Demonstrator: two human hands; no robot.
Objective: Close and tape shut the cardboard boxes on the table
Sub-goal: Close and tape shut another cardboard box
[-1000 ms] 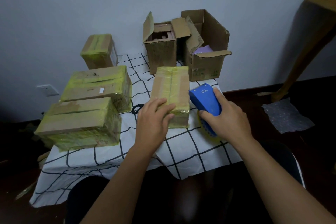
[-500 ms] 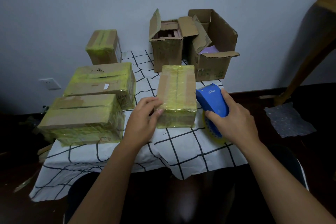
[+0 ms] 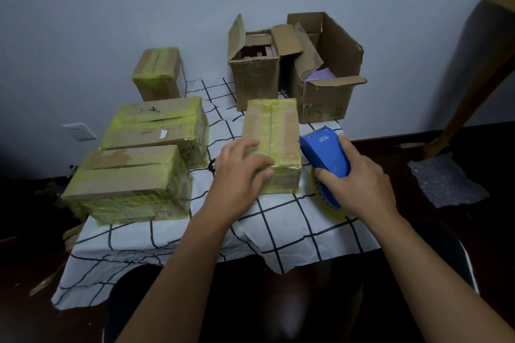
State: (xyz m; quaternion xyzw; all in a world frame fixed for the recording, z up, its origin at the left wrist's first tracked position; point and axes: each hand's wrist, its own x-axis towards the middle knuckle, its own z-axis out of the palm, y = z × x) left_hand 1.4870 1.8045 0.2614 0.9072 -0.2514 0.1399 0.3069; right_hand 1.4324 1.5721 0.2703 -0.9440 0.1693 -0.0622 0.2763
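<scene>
Left hand (image 3: 242, 172) flat, fingers spread on near end of taped box (image 3: 271, 142) mid-desk, I judge to steady it. Right hand (image 3: 359, 184) grips blue tape dispenser (image 3: 324, 153) just right of box. Two open boxes (image 3: 295, 64) wait behind.

Off to the right of the hands there's a crumpled sheet of bubble wrap (image 3: 446, 179) on the dark floor (image 3: 487, 231), with a slanted wooden leg (image 3: 468, 86) behind it. Far left of the hands, a white wall outlet (image 3: 79, 132). Checked white cloth (image 3: 278, 225) spreads under the hands.
</scene>
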